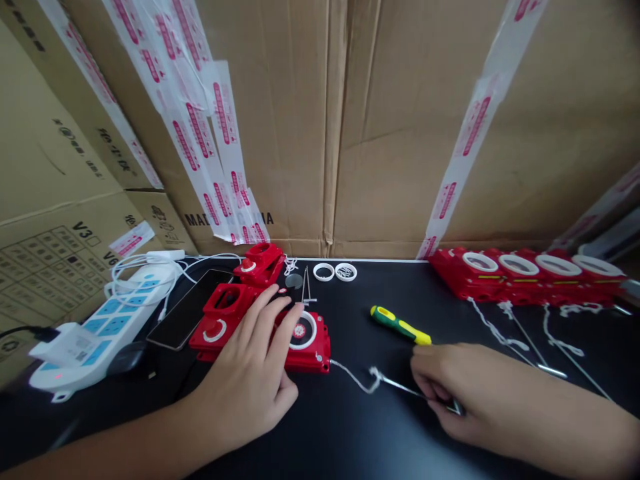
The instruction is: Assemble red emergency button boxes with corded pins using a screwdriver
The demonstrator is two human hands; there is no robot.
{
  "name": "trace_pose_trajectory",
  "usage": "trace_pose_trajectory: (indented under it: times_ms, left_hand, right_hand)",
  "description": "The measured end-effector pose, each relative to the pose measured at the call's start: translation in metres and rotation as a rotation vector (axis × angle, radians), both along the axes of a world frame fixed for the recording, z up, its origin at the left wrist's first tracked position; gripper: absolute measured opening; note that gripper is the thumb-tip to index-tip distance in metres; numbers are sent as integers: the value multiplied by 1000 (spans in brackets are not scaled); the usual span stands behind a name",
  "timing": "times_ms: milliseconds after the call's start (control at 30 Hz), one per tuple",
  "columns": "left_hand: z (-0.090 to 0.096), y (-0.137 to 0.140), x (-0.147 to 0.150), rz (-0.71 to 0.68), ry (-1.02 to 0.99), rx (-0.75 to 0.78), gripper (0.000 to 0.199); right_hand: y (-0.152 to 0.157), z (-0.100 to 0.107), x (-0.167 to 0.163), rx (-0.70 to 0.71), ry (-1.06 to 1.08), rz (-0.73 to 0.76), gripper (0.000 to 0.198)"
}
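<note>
My left hand (255,360) lies over a red plastic housing (320,350), its fingers stretched out and its fingertips near a white ring (310,329). A white string (353,380) comes out of the housing's right side and is knotted to a thin metal rod (400,387). Closed round that rod is my right hand (450,387), with a bit of dark metal showing below its fingers. Just beyond the right hand, a yellow and green screwdriver (397,325) lies on the table. More red housings (227,300) stand left of and behind my left hand.
Two white rings (324,272) and thin metal pieces (307,287) lie at the back. Several red housings with strings (520,273) stand at the right. At the left are a phone (195,310) and a power strip (113,327). Cardboard (400,133) walls the black table's far edge.
</note>
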State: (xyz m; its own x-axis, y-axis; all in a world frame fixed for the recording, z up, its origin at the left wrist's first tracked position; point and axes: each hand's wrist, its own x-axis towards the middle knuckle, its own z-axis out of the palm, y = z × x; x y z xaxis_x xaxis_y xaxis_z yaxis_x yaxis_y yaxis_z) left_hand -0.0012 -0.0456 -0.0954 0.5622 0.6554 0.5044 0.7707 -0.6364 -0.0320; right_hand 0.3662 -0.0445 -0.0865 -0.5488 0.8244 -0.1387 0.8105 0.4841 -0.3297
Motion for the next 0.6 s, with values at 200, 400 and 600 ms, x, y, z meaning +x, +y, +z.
trace_pose_trajectory:
  times_ms: [200,400,600]
  left_hand:
    - [-1,-17,1,-574,-151,141,40]
    - [1,-23,6,-583,-257,-151,35]
    - [-12,-16,4,-358,-538,-433,52]
  right_hand:
    - [6,27,-41,-348,234,1,7]
    - [-7,11,-71,-276,457,55,10]
    - [-7,-10,-78,115,504,100,9]
